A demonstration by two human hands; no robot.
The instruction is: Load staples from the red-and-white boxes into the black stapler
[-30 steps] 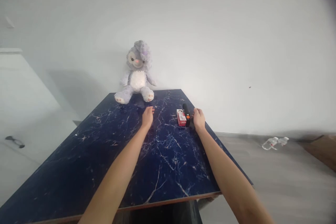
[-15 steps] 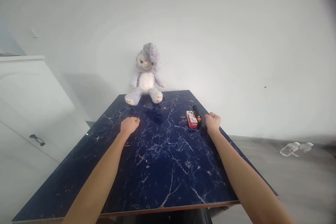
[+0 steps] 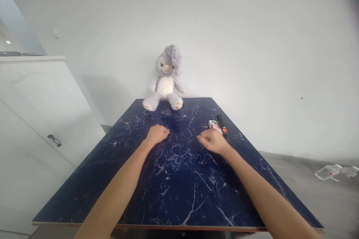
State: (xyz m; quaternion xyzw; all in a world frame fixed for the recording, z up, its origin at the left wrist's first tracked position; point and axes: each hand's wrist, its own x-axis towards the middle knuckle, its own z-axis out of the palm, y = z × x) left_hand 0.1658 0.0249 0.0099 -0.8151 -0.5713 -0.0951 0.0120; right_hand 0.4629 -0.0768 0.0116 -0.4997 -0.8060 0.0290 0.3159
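Near the right edge of the dark blue table [image 3: 174, 198], a small white box [image 3: 214, 124] with red marks lay beside a black tube [image 3: 220, 120] with an orange patch. Your right hand [image 3: 212, 140], fingers curled into a fist, was in front of the box and partly hid it; whether they touched could not be told. Your left hand [image 3: 157, 134] was nearer the table's middle, its fingers folded in too, and no object showed in either. As far as could be judged, box and tube were already set down together, neither lifted; whether either still needed shifting did not show. Beyond your hands, a plush toy [image 3: 166, 86] sat at the far end by the wall [image 3: 238, 44], with a white cabinet [image 3: 36, 104] standing off to your left.
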